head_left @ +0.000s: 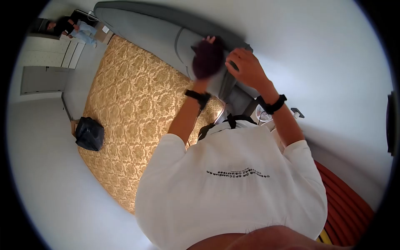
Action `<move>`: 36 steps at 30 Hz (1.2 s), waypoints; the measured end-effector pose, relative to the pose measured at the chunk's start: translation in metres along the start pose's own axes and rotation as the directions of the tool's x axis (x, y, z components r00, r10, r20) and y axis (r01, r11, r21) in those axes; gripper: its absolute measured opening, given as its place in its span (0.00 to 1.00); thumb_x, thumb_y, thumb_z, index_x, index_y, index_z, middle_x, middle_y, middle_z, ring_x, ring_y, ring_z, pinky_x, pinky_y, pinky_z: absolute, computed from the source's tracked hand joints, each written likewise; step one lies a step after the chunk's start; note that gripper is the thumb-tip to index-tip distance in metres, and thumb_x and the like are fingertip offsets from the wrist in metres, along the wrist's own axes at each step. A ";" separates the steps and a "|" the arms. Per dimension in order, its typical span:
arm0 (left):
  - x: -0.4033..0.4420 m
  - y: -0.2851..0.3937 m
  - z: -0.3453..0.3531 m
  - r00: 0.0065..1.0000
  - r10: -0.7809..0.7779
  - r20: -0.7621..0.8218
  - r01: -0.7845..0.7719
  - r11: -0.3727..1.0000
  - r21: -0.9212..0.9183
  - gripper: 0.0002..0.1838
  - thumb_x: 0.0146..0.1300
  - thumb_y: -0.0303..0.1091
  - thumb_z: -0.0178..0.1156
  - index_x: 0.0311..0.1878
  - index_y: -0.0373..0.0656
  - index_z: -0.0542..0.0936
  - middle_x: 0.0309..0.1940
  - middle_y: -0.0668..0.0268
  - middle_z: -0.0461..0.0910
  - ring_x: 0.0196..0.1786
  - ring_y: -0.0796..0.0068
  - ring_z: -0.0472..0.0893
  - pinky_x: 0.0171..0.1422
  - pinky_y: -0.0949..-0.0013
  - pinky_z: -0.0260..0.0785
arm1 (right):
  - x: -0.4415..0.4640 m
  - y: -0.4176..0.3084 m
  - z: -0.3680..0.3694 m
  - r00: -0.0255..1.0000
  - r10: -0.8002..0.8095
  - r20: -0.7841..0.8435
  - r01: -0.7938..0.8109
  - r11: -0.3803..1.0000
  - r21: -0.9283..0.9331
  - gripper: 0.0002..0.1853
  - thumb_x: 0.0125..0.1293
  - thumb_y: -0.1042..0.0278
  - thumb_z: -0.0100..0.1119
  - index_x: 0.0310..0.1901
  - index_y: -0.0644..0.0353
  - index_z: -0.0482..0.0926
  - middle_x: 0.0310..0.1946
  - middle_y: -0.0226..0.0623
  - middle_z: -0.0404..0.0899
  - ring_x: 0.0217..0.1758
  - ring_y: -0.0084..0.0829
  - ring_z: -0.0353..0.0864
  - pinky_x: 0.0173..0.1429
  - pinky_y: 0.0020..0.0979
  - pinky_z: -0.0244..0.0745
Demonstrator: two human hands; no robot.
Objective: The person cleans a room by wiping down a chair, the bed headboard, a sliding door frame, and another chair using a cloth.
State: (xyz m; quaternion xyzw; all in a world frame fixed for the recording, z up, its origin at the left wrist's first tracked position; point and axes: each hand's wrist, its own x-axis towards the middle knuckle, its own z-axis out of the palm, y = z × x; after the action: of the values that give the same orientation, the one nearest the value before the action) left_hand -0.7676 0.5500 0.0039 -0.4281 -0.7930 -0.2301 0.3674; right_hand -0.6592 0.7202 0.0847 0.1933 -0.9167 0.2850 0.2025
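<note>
A dark maroon cloth (pixel 208 59), blurred by motion, covers most of my left hand (pixel 211 40); a few fingertips show past its far edge. It is up against the grey padded headboard (pixel 146 31). Just right of it, my right hand (pixel 248 68) is at the end of the headboard by the white wall, fingers curled. A small dark patch shows under those fingers, and I cannot tell if it is held. Both wrists wear black bands.
The mattress (pixel 133 87) with a gold floral pattern spreads to the left, a black bag (pixel 90 134) at its edge. A small white fan (pixel 262 113) and a wall socket (pixel 297 113) are near my right forearm. A seated person (pixel 75 28) is at the far left.
</note>
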 end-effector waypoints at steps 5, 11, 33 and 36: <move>-0.008 0.066 0.022 0.778 -0.608 -0.155 0.591 0.793 -0.146 0.25 0.61 0.36 0.63 0.62 0.43 0.77 0.59 0.58 0.75 0.61 0.54 0.74 0.67 0.53 0.63 | 0.006 0.029 0.012 0.989 -0.069 -0.132 0.078 0.995 0.065 0.05 0.62 0.68 0.61 0.37 0.58 0.79 0.36 0.35 0.77 0.44 0.39 0.78 0.48 0.41 0.73; -0.001 -0.077 -0.003 0.723 -0.671 -0.165 0.690 0.688 0.222 0.24 0.61 0.27 0.61 0.62 0.49 0.77 0.52 0.55 0.73 0.56 0.51 0.74 0.61 0.50 0.65 | 0.044 0.035 0.032 0.992 -0.115 0.060 0.114 0.993 0.019 0.06 0.62 0.64 0.60 0.33 0.56 0.78 0.27 0.34 0.78 0.32 0.38 0.79 0.36 0.39 0.76; -0.007 -0.042 0.029 0.620 -0.753 -0.218 0.757 0.648 -0.085 0.36 0.73 0.44 0.54 0.75 0.33 0.56 0.71 0.39 0.57 0.72 0.39 0.59 0.76 0.44 0.51 | 0.039 0.038 0.040 0.980 -0.133 -0.149 0.123 0.989 -0.079 0.11 0.53 0.62 0.68 0.21 0.52 0.75 0.17 0.30 0.70 0.23 0.31 0.73 0.26 0.32 0.69; -0.007 -0.115 0.031 0.611 -0.730 -0.307 0.761 0.648 -0.025 0.35 0.73 0.43 0.53 0.74 0.31 0.56 0.69 0.38 0.60 0.70 0.39 0.62 0.75 0.45 0.53 | 0.041 0.040 0.040 0.978 -0.155 -0.139 0.142 0.985 -0.099 0.11 0.52 0.63 0.70 0.21 0.53 0.75 0.17 0.29 0.70 0.22 0.30 0.72 0.24 0.32 0.66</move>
State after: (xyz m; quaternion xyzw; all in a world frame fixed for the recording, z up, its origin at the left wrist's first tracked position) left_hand -0.8746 0.5072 -0.0269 0.0000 -0.8472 -0.3789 0.3724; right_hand -0.7223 0.7168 0.0567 0.2309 -0.8942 0.2415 0.2980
